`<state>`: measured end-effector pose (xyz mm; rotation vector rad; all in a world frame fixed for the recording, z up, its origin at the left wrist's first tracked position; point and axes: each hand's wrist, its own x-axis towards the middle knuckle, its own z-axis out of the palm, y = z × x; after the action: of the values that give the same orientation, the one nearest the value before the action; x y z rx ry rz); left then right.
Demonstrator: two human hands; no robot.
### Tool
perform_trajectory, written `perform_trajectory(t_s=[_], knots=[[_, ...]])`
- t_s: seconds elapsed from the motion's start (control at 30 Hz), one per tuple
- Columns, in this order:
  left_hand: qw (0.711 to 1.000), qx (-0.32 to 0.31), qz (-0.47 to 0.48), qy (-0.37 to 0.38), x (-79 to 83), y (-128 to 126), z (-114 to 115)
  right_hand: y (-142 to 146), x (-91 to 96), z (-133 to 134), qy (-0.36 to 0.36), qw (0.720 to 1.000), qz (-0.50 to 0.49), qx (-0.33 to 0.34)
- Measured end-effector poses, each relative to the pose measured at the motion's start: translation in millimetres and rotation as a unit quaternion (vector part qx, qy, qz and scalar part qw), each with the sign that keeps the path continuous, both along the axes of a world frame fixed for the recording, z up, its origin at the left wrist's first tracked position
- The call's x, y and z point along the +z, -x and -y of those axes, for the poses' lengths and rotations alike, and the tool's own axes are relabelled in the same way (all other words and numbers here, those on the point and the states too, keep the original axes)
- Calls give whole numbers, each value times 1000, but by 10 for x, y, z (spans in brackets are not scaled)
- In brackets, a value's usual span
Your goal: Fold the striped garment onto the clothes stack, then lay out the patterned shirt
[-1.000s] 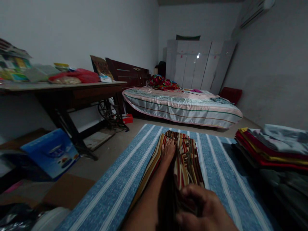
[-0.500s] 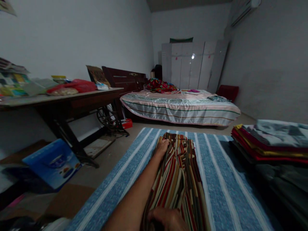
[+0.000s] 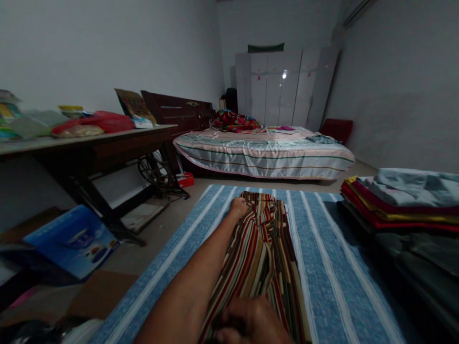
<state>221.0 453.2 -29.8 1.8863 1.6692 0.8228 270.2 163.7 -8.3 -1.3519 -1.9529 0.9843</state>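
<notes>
A pair of striped trousers [image 3: 256, 248] in red, tan, brown and black lies lengthwise on a blue cloth with white stripes [image 3: 322, 248]. Its gathered waistband is at the far end, and folds run down the middle. My left hand [image 3: 239, 208] reaches to the far left edge just below the waistband, its fingers closed on the fabric. Close to me, over the near left part of the legs, my right hand [image 3: 256, 317] is curled, fingers pinched at the trousers' edge. The fingertips of my right hand are partly hidden and a little blurred.
Folded clothes [image 3: 401, 205] are stacked to the right. At left stand a sewing-machine table [image 3: 143, 134] with bags on it, a blue box [image 3: 75, 243] and cardboard [image 3: 100, 291]. A bed [image 3: 265, 153] and a wardrobe [image 3: 276, 91] are beyond.
My left hand has shifted slightly left to the trousers' edge, and the legs' near left side spreads further left. My right hand is more curled. The view has tilted a little.
</notes>
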Motion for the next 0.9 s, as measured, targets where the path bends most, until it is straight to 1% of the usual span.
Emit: perform_trajectory(t_s=[0.07, 0.13, 0.2, 0.27, 0.33, 0.47, 0.53, 0.63, 0.73, 0.8, 0.9], knots=[[1000, 4, 11, 2, -4, 20, 14, -228, 69, -73, -42, 997, 9, -66], [1000, -2, 17, 8, 8, 31, 20, -477, 79, -184, -91, 985, 58, -138], [1000, -14, 18, 18, 28, 21, 16, -684, 27, -308, -127, 962, 141, -199], [999, -26, 15, 33, 47, -8, 8, -805, -66, -420, -149, 938, 217, -226], [998, -32, 15, 48, 59, -42, 5, -841, -170, -504, -169, 929, 248, -215], [997, -25, 41, 66, 65, -64, 28, -812, -321, -577, -189, 942, 213, -178], [996, -15, 62, 66, 62, -48, 41, -811, -356, -586, -192, 945, 197, -180], [994, -1, 93, 62, 53, -20, 46, -828, -379, -597, -217, 943, 172, -185], [990, 12, 124, 60, 37, -9, 32, -830, -397, -615, -244, 941, 167, -166], [988, 21, 142, 59, 20, -5, 18, -821, -421, -630, -258, 937, 174, -157], [984, 35, 164, 59, -14, 11, -1, -809, -469, -647, -292, 928, 160, -168]])
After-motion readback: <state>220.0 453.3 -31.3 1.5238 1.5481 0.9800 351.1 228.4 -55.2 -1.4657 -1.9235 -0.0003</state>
